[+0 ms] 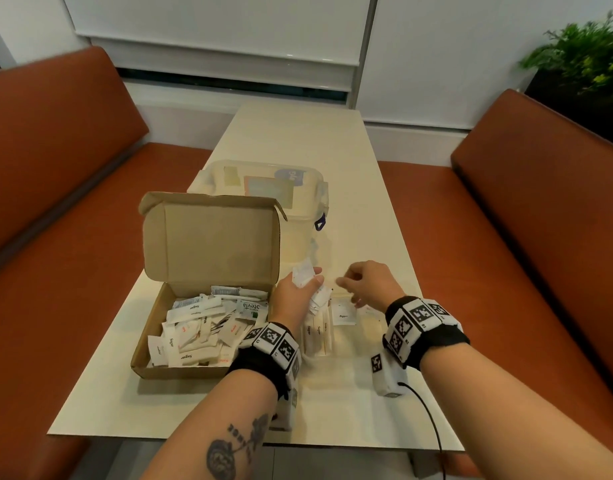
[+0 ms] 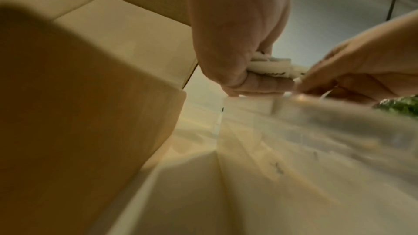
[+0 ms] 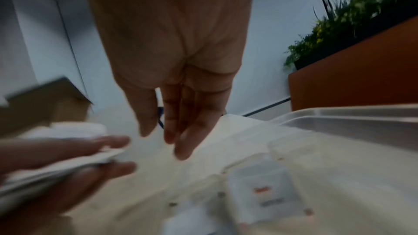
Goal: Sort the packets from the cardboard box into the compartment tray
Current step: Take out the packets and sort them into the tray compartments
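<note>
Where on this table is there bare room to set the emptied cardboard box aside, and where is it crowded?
Bare: the far table beyond the lidded plastic tub, and the near strip in front of the cardboard box. Crowded: around the compartment tray, where the left hand holds packets and the right hand hovers.

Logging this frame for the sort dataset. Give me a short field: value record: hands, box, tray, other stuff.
left hand: grips a bunch of white packets, beside the box
right hand: empty, fingers relaxed, above the tray
cardboard box: lid open, many packets inside
compartment tray: clear; holds sugar sticks and a pepper packet
lidded plastic bin: behind the box
table: cream top
</note>
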Available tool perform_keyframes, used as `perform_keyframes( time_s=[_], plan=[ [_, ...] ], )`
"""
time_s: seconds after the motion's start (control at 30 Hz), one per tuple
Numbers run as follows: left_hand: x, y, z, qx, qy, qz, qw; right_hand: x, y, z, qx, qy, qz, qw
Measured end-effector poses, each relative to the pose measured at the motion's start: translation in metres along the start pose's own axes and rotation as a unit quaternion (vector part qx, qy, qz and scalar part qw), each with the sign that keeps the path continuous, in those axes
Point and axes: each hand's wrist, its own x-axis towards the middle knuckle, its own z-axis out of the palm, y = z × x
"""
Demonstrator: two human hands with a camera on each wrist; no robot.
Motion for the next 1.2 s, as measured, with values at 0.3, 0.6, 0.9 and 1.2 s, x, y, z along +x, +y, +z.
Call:
perform_keyframes(
  time_s=[0.3, 0.6, 0.9, 1.2],
  plan=[
    [-0.005, 0.024, 0.01, -0.218, -0.06, -0.096, 0.969, -0.007, -0.014, 0.008, 0.193, -0.01, -0.016, 0.981],
    [-0.013, 0.031, 0.009, -0.363, -0.09, -0.192, 0.908, -0.008, -0.016, 0.013, 0.206, -0.021, -0.029, 0.978],
    [-0.011, 0.036, 0.005, -0.404, -0.121, -0.205, 0.883, -0.012, -0.02, 0.01, 0.206, 0.046, -0.043, 0.976],
    [-0.021, 0.032, 0.009, -0.256, -0.186, -0.143, 0.938, -0.011, -0.011, 0.005, 0.191, 0.08, -0.023, 0.978]
  ],
)
